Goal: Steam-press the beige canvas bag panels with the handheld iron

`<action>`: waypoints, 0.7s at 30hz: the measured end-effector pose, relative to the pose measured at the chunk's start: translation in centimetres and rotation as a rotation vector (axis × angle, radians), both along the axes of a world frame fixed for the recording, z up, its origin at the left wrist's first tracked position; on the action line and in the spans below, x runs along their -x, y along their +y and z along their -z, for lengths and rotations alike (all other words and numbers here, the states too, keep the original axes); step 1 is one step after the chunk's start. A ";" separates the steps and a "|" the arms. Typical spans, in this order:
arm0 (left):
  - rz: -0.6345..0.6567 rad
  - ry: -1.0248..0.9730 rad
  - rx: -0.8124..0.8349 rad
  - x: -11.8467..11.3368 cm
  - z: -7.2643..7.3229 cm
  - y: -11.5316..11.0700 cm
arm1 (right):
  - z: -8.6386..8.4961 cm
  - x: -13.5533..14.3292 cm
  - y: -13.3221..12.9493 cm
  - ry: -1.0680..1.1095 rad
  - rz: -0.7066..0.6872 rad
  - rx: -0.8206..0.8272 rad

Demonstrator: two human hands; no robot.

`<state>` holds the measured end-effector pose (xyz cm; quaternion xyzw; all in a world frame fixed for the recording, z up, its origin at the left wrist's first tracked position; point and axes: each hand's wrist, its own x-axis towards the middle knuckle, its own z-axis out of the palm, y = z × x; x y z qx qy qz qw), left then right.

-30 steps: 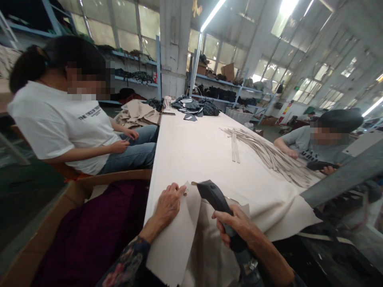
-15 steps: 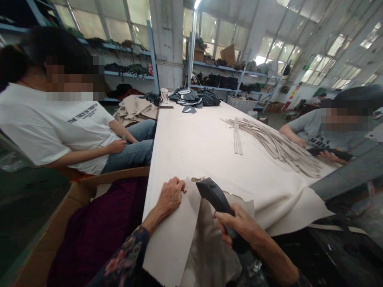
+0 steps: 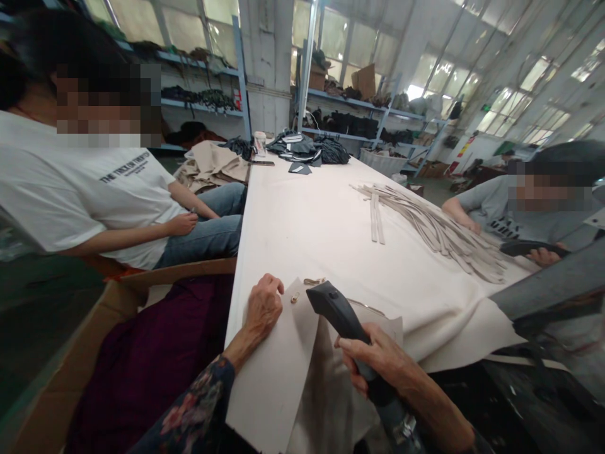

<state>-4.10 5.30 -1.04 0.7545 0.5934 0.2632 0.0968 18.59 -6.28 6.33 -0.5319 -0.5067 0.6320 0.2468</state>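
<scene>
My right hand [image 3: 373, 356] is wrapped round the grip of a black handheld tool with a bent, blunt head [image 3: 338, 309]. The tool's head hangs just right of a small gold metal fitting [image 3: 295, 297] on a beige sheet of material [image 3: 274, 378]. My left hand [image 3: 265, 306] rests on the left part of this sheet, near the table edge, with fingers curled. It is apart from the fitting, and whatever its fingers may hold is hidden. Beyond the tool's head lies another small gold-coloured piece [image 3: 312, 282]. A greyish beige piece [image 3: 331, 378] hangs below the tool.
A pale cloth covers the table [image 3: 307, 221]. Long beige straps [image 3: 430, 233] lie at the right, near a person [image 3: 539, 214]. Another person [image 3: 104, 195] sits at the left. A cardboard box [image 3: 85, 353] holds dark purple fabric [image 3: 155, 353]. Dark pieces [image 3: 302, 148] are piled at the far end.
My left hand has drawn back to the left, off the gold fitting, which now shows fully. The tool in my right hand has barely moved.
</scene>
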 end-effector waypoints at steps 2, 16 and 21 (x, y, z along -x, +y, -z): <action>-0.119 0.004 0.008 0.1 0.1 0.1 | -0.5 0.5 0.0 -0.004 -0.017 0.025; -0.066 0.268 -0.030 0.0 0.1 -1.0 | -1.0 5.8 4.9 -0.084 -0.049 0.095; -0.041 0.264 -0.032 0.0 0.0 -1.6 | -2.5 5.1 4.8 -0.041 0.033 -0.021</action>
